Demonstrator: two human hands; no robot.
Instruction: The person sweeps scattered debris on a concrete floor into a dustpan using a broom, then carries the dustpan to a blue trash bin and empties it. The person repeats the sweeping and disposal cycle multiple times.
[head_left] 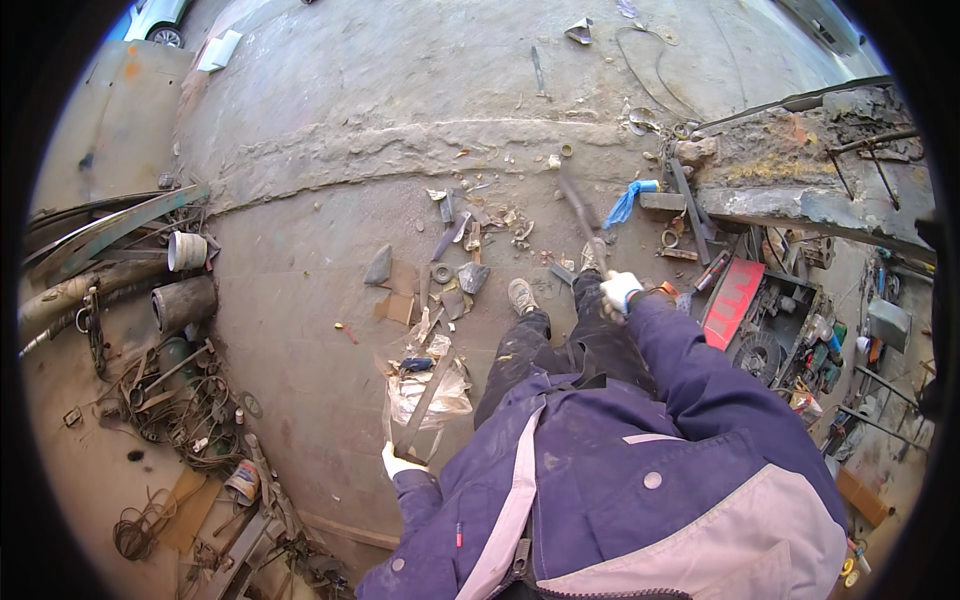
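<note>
My right hand (621,291), in a white glove, is closed round one end of a long brown bar (578,208) that points forward over the floor. The bar is smeared by motion; whether it is metal or wood I cannot tell. My left hand (401,461), also gloved in white, is closed at my left side on the handle of a see-through plastic bag (437,395). Light scraps and a dark blue piece show in the bag. A flat greyish-brown strip (428,402) slants up across the bag from that same hand, seemingly held with it.
Scraps, cardboard (400,290) and stones litter the floor ahead. A blue plastic bag (628,202) lies ahead right, near a broken concrete ledge (800,180). A red panel (733,303) and tools crowd the right. Pipes (185,303) and tangled wire (180,400) pile up left.
</note>
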